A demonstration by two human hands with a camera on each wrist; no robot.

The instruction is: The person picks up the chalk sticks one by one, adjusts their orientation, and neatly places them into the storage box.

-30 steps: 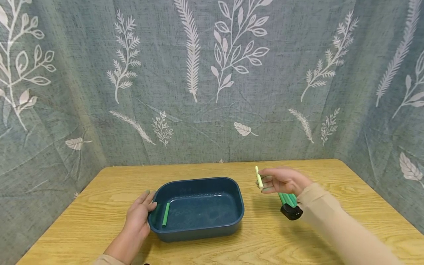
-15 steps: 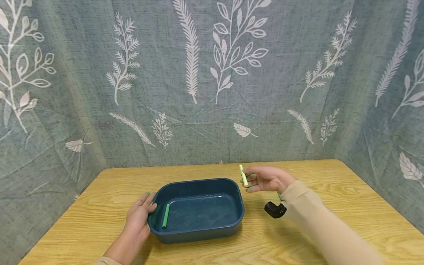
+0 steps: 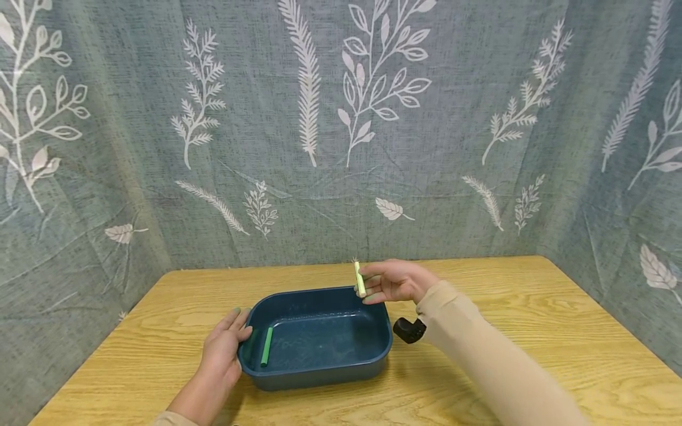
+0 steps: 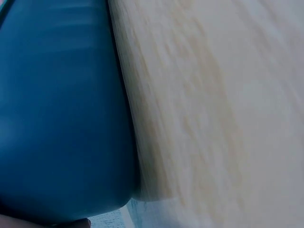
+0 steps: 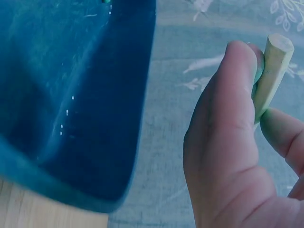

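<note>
Between thumb and fingers, my right hand (image 3: 391, 281) pinches a pale yellow-green chalk stick (image 3: 360, 280), held tilted above the back right corner of a dark blue tub (image 3: 319, 380). In the right wrist view the chalk (image 5: 273, 71) shows a flat, faceted end and points up past the fingers. My left hand (image 3: 221, 349) holds the tub's left end, its thumb over the rim and its fingers along the outside. Inside the tub, near that end, lies a green chalk stick (image 3: 266, 347). The left wrist view shows the tub's smooth outer wall (image 4: 61, 109).
The tub stands on a wood-grain table (image 3: 511, 296). A patterned grey-blue cloth (image 3: 341, 225) hangs behind the table and along both sides. A black device (image 3: 409, 330) sits at my right wrist, below the sleeve.
My right hand has moved left with the pale chalk, from right of the tub to over its back right corner. Green sticks seen under the right wrist earlier are now hidden.
</note>
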